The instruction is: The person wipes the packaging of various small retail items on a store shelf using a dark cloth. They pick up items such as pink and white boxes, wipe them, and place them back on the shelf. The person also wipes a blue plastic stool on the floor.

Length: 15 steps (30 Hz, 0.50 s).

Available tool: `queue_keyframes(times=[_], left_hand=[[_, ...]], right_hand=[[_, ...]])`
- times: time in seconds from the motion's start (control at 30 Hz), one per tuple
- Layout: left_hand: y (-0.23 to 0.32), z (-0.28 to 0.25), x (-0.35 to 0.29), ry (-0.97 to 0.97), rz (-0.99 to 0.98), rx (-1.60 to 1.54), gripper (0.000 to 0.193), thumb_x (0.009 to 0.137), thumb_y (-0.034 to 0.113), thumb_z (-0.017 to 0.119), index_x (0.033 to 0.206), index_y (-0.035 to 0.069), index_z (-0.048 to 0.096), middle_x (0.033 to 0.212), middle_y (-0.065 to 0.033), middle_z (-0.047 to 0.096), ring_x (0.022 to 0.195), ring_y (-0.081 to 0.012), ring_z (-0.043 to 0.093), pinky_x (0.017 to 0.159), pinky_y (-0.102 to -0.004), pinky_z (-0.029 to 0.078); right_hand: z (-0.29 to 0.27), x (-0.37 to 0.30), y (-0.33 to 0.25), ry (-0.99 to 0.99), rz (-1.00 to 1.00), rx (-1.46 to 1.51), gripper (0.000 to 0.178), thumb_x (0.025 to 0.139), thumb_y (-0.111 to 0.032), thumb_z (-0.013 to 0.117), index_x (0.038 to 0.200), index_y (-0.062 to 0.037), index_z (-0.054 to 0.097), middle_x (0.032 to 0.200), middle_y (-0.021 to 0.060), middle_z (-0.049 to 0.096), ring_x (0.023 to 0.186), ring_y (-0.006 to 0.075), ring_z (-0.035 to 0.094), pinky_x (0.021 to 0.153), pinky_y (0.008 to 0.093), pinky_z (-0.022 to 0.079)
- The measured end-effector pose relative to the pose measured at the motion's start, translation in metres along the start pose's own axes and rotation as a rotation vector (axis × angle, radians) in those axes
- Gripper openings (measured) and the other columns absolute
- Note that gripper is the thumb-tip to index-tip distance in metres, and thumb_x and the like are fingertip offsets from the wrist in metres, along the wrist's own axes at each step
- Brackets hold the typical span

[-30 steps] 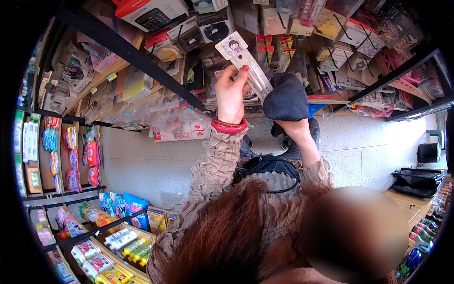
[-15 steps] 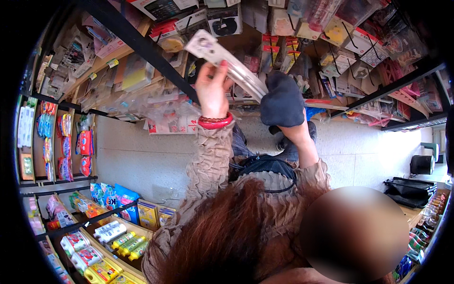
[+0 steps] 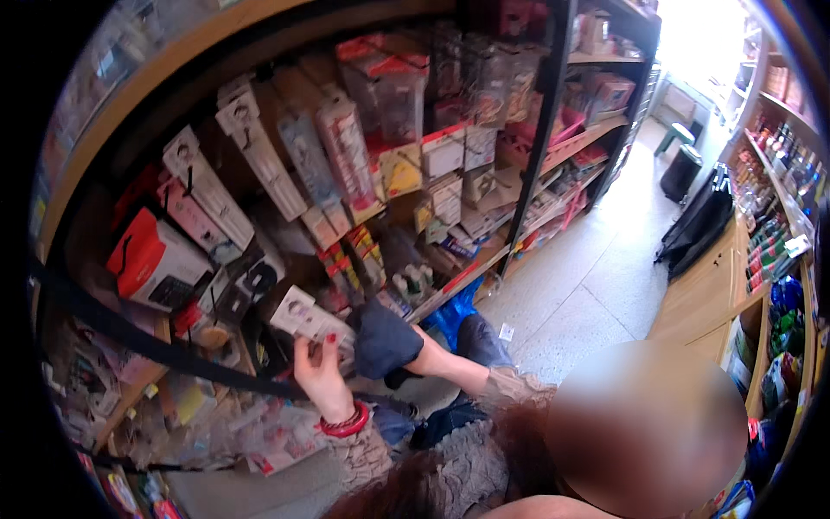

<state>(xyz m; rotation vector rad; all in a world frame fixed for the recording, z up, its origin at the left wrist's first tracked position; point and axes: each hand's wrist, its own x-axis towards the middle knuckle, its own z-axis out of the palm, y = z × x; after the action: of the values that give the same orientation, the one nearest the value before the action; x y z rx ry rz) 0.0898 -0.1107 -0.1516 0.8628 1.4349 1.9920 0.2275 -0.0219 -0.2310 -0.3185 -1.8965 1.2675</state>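
A long, narrow white package [image 3: 296,313] with a small printed picture at its top slants between my two hands. My left hand [image 3: 322,372], with red bracelets at the wrist, pinches it near the upper end, thumb and fingers closed on its edge. A dark grey cloth [image 3: 385,339] covers most of my right hand [image 3: 428,355]; it meets the package's lower part. The fingers inside are hidden, but the cloth is bunched around them. Similar long packages [image 3: 207,192] hang from hooks in front of me.
A shelf rack holds a red and white box [image 3: 157,264], a clear-fronted box [image 3: 385,91] and several small hanging packs. A black post [image 3: 173,342] runs close by my left hand. On the right are an aisle floor [image 3: 596,277], a black bag [image 3: 696,216] and shelves of bottles.
My view has swung toward the right, bringing more of the hanging goods and the aisle into sight. The package now shows shorter between my hands, which still hold it and the cloth.
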Motion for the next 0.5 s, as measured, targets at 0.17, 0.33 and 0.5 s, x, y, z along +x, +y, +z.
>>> queue_keyframes(times=[0.17, 0.33, 0.5], left_hand=[[-0.005, 0.003, -0.005, -0.025, 0.043, -0.072, 0.023, 0.085, 0.002, 0.058, 0.107, 0.000, 0.050, 0.098, -0.0050, 0.059, 0.086, -0.0113, 0.055, 0.075, -0.0226, 0.043], [-0.011, -0.009, 0.001, 0.065, -0.016, -0.229, 0.022, 0.086, 0.003, 0.057, 0.107, 0.000, 0.050, 0.101, -0.0065, 0.056, 0.088, -0.0140, 0.056, 0.076, -0.0268, 0.047], [-0.012, -0.011, 0.003, 0.175, -0.001, -0.279, 0.030, 0.089, 0.012, 0.056, 0.114, 0.002, 0.046, 0.103, -0.0078, 0.053, 0.090, -0.0193, 0.056, 0.073, -0.0326, 0.050]], right_hand=[[0.002, -0.007, -0.008, 0.092, 0.204, 0.164, 0.043, 0.071, -0.007, 0.070, 0.112, -0.0043, 0.055, 0.114, 0.0100, 0.056, 0.107, 0.0195, 0.051, 0.093, 0.0313, 0.039], [0.003, -0.003, -0.010, 0.086, 0.212, 0.236, 0.041, 0.071, -0.006, 0.069, 0.111, -0.0035, 0.056, 0.113, 0.0102, 0.057, 0.107, 0.0190, 0.052, 0.093, 0.0312, 0.039], [0.004, -0.005, -0.008, 0.107, 0.175, 0.207, 0.040, 0.072, -0.004, 0.067, 0.110, -0.0028, 0.056, 0.113, 0.0104, 0.057, 0.107, 0.0188, 0.052, 0.093, 0.0313, 0.039]])
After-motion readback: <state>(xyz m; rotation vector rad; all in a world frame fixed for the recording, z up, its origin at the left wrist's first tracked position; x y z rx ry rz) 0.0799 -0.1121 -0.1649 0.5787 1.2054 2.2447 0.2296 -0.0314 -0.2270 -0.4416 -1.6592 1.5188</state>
